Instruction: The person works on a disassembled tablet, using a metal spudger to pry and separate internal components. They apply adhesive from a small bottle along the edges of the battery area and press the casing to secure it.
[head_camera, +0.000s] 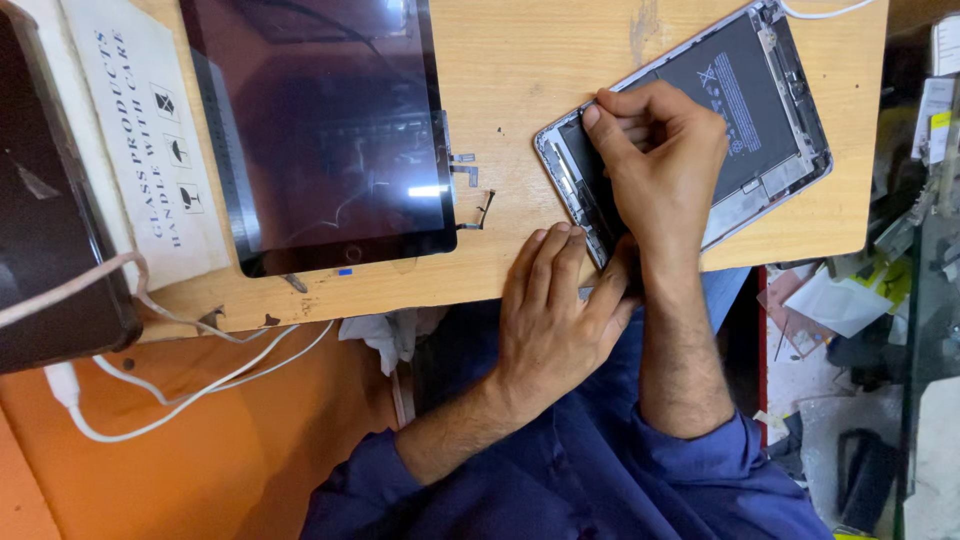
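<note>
Opened tablet housing (745, 110) on the right of the wooden table (540, 60), worked by both hands.

The housing lies tilted, back down, with the black battery (745, 85) exposed. The right hand (660, 160) rests on its lower-left part, fingers curled together and pressed against the interior — whether they pinch anything cannot be told. The left hand (555, 310) lies flat at the table edge, fingers extended, its thumb touching the housing's corner. A detached glass screen panel (320, 120) lies well to the left — small loose parts (470, 190) sit between.

scuffed wooden tabletop (560, 50), orange floor (200, 470), cluttered scraps (850, 300) at right.
</note>
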